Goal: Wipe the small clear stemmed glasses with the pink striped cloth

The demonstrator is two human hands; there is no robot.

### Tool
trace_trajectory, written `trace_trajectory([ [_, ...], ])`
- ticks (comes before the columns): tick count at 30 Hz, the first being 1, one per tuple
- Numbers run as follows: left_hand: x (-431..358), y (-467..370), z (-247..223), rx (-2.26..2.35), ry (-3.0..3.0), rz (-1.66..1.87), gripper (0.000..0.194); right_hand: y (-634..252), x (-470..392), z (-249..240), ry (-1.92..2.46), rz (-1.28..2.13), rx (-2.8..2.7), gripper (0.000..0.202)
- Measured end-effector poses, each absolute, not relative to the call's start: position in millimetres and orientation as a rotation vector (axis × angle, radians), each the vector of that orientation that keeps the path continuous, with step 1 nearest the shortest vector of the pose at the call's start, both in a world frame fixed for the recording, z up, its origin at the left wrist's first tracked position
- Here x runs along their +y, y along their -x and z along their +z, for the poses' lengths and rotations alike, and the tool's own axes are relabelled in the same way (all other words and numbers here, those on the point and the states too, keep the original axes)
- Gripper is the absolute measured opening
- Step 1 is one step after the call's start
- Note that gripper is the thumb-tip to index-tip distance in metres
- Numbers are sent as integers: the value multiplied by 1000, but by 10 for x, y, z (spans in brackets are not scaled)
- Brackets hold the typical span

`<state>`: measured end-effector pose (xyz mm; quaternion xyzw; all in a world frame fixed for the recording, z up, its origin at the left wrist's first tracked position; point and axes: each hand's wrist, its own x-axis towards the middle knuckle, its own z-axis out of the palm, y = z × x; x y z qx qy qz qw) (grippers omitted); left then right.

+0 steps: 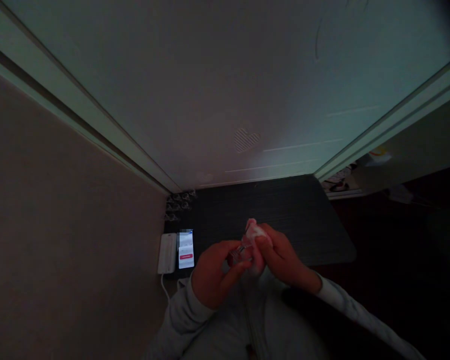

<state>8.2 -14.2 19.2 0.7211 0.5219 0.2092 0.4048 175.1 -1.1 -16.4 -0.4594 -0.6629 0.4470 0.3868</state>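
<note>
Near the front edge of the dark table, my left hand [215, 274] is closed round a small clear object [242, 252], which looks like glass or plastic with reddish tints. My right hand [283, 255] grips a pink and white cloth [258, 245] and presses it against the clear object. The cloth hangs down between both hands and hides part of the object. Its exact shape is hard to make out in the dim light.
Several small clear objects [178, 205] stand at the table's back left corner. A lit phone [186, 250] lies beside a white box [167, 253] with a cable. Behind the dark table [225, 210] rises a pale panel [210, 100] with a heart mark; a wall is at the left.
</note>
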Motion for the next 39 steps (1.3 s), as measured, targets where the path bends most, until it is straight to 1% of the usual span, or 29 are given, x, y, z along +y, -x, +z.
trace_trajectory([
  [7, -130, -86, 209, 1244, -1638, 653, 21, -1758, -52, -216, 1181, 1230, -1531, 26],
  [13, -172, -76, 82, 1154, -1240, 787, 24, -1778, -76, -237, 1181, 1298, -1328, 18],
  [18, -168, -95, 30, 1117, -1051, 913, 25, -1820, -76, -232, 1154, 1292, -1263, 26],
  [22, -157, -126, 39, 1083, -1011, 921, 29, -1822, -76, -216, 1067, 1249, -1408, 33],
  [24, -158, -136, 47, 1068, -1013, 912, 28, -1806, -72, -203, 1069, 1241, -1455, 33],
  [31, -170, -108, 68, 1107, -1141, 795, 26, -1779, -37, -173, 1207, 1158, -1639, 14],
  [39, -163, -83, 71, 1153, -1306, 728, 27, -1764, -14, -143, 1250, 1164, -1673, 12],
])
